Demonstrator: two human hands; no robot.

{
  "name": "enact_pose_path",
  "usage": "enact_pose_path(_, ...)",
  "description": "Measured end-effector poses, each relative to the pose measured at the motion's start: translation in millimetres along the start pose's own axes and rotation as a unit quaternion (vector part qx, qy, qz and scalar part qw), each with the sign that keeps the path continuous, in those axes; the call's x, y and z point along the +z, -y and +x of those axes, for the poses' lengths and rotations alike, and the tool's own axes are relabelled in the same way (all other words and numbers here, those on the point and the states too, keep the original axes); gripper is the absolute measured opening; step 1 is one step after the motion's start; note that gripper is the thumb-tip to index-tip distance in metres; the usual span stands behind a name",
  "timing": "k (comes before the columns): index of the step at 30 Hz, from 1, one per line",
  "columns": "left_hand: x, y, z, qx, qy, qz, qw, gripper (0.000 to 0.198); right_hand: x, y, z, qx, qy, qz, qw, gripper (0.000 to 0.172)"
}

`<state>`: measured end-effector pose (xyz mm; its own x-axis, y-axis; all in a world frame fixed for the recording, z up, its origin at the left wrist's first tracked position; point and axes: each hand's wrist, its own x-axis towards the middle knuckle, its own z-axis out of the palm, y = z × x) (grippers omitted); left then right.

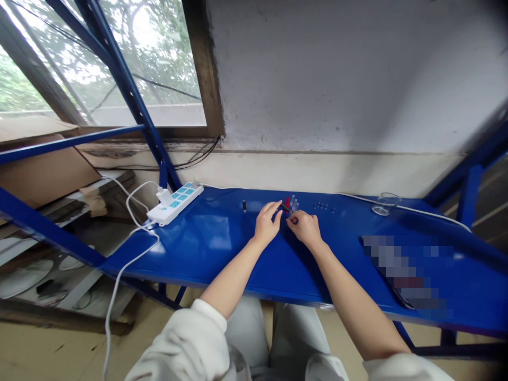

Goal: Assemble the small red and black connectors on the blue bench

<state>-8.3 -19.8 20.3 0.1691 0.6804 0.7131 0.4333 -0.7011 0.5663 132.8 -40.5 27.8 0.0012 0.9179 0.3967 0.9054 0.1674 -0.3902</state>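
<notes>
We look down on a blue steel shelf [222, 259] beneath a window, and near its middle, by the wall, stands a small cluster of red and clear plastic parts [291, 206], packed close together. The left hand [266, 223] reaches in from the near side, its fingers curled and lying close together, their tips at the cluster's left edge. The right hand [304, 227] comes in from the other side, with thumb and forefinger brought together at the cluster's near edge, as if in a pinch. At this size, we cannot tell whether either hand has a part between its fingers.

The parts look light, stiff and smooth. We judge that they could skid on the glossy paint and might crack if squeezed hard, so they are best taken lightly by the body with the fingertips, not by any thin end.

A row of small dark pins [321, 206] lies just right of the cluster, and a dark upright piece [244, 206] stands well apart to its left. Farther left sits a white power strip [174, 203] with a white cable [126, 267] trailing off the shelf, while a loop of clear wire [384, 203] lies toward the right.
</notes>
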Motion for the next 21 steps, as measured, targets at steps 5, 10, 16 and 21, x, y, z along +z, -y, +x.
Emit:
enact_pose_path(5,-3.6,-8.5,-1.3,0.024,0.048,0.007,0.999,0.04,-0.8,0.9,0.0,0.012,0.006,-0.01,1.0,0.014)
enact_pose_path(10,-3.3,-8.3,-1.5,0.054,0.086,0.012,0.995,0.037,0.4,-0.1,0.2,0.023,0.0,-0.023,0.999,0.015)
enact_pose_path(16,-0.5,-4.8,-2.3,0.044,0.077,0.011,0.996,0.03,1.8,-0.9,1.0,0.022,-0.012,-0.008,1.0,0.012)
enact_pose_path(21,-0.8,-4.6,-0.1,0.022,0.053,-0.007,0.998,0.021,0.6,-0.4,0.9,-0.003,0.0,-0.015,1.0,0.011)
